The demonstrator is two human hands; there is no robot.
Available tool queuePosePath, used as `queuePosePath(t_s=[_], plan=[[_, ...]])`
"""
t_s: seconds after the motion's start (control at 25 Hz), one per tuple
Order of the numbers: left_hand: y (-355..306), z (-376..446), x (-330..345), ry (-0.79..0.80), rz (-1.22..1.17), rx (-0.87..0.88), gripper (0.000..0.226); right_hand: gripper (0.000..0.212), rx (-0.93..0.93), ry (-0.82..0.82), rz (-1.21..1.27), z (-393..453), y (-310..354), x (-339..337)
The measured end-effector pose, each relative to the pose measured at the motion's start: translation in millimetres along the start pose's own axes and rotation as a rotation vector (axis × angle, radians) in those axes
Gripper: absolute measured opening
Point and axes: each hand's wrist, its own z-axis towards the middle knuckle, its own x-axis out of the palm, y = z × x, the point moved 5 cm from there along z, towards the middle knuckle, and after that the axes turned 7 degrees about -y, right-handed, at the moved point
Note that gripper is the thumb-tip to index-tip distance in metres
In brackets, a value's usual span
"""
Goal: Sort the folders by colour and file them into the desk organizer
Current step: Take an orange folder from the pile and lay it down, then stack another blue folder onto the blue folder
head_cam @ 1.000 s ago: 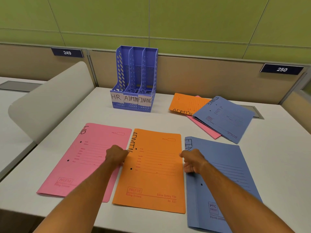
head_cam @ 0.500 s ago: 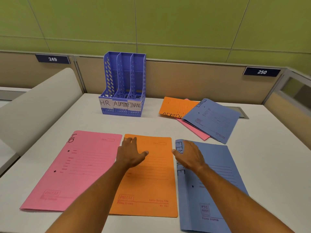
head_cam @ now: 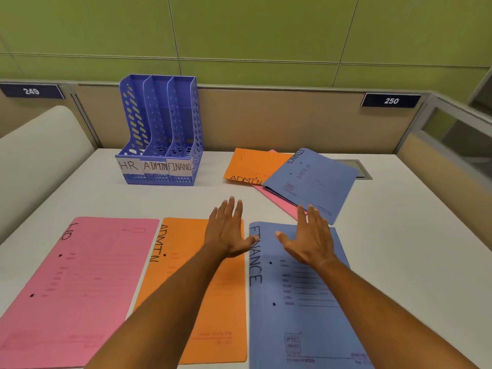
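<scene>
Three sorted folders lie side by side on the near counter [head_cam: 399, 249], three more overlap beyond, and both the left hand [head_cam: 226, 233] and right hand [head_cam: 310, 239] reach forward empty, fingers spread, likely toward that pile [head_cam: 306, 179], the organizer [head_cam: 159, 134] still unfilled.

Left hand [head_cam: 228, 231] flat, right hand [head_cam: 310, 239] splayed

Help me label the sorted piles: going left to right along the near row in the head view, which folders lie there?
Pink HR folder → orange ADMIN folder → blue FINANCE folder.
</scene>
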Motion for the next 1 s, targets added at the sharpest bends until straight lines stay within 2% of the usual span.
queuePosePath(t_s=[0.48, 0.84, 1.0], plan=[[-67, 101, 53, 0.117, 0.022, -0.046, 0.101, 0.102, 0.083, 0.119, 0.014, 74, -107, 36], [-70, 178, 79, 0.159, -0.067, -0.139, 0.096, 0.101, 0.063, 0.214, 0.046, 105, -140, 78], [-71, 209, 81, 0.165, -0.184, -0.154, 0.082, 0.097, 0.042, 0.185, 0.034, 107, -145, 84]])
